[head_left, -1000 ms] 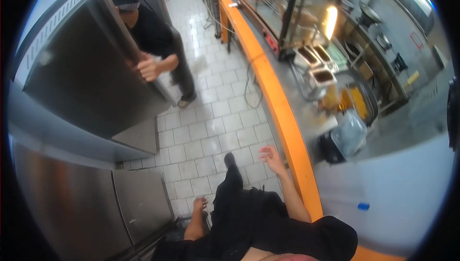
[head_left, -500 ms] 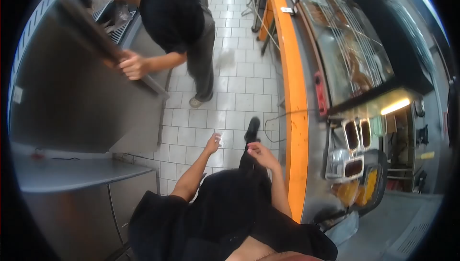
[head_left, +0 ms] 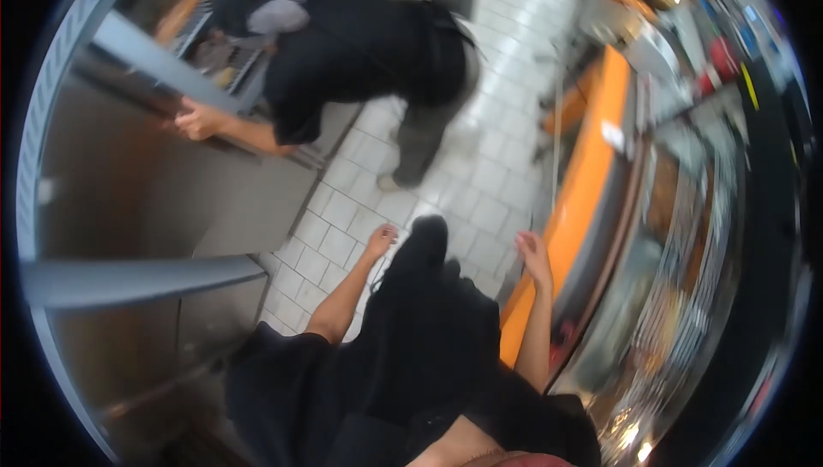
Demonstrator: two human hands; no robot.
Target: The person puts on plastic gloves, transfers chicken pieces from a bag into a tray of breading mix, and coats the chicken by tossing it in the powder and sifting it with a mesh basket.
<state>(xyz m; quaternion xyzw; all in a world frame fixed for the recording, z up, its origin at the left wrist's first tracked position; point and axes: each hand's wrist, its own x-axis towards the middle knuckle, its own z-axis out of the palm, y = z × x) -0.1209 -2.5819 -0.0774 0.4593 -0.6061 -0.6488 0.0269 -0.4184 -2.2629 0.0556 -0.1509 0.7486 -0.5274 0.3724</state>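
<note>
My left hand (head_left: pixel 381 241) hangs over the white tiled floor (head_left: pixel 330 231), its fingers loosely bent and apart, with no object visible in it. Beside the orange counter edge (head_left: pixel 576 201), my right hand (head_left: pixel 533 254) is held up with its fingers loosely apart, also bare. Between the two hands are my dark clothing and a black shoe (head_left: pixel 429 231). Neither hand visibly grips anything.
Ahead on the left, a co-worker (head_left: pixel 369 47) in black bends into an open steel cabinet, one hand (head_left: pixel 199 120) at its door (head_left: pixel 159 60). A steel unit (head_left: pixel 146 283) stands at my near left. A glass display case (head_left: pixel 677 253) with metal racks lines the right.
I have moved forward along the aisle, and the view has turned. The display case is now beside me; the sauce containers have left view. The co-worker bends further into the cabinet.
</note>
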